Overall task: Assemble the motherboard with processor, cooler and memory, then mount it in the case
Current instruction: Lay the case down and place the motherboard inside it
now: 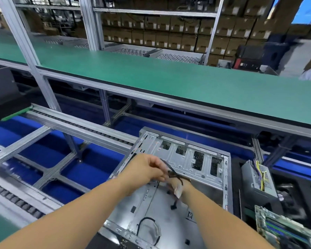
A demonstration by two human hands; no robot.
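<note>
Right now both hands work over the open case, which lies on its side on the line so its floor faces up and takes a board from above. The left hand has its grip clamped on a bundle of dark cables, lifting them off the metal floor. The right hand is mostly hidden behind the left one and the cables; whether its grip is closed I cannot tell, though it seems to steady the same bundle. My guess is the wires are being gathered out of the way so nothing gets trapped under the board. The motherboard waits at the lower right edge, just beside the case, within easy reach. A power supply with coloured leads sits near it. Another cable loop lies loose on the case floor and may want clearing too.
</note>
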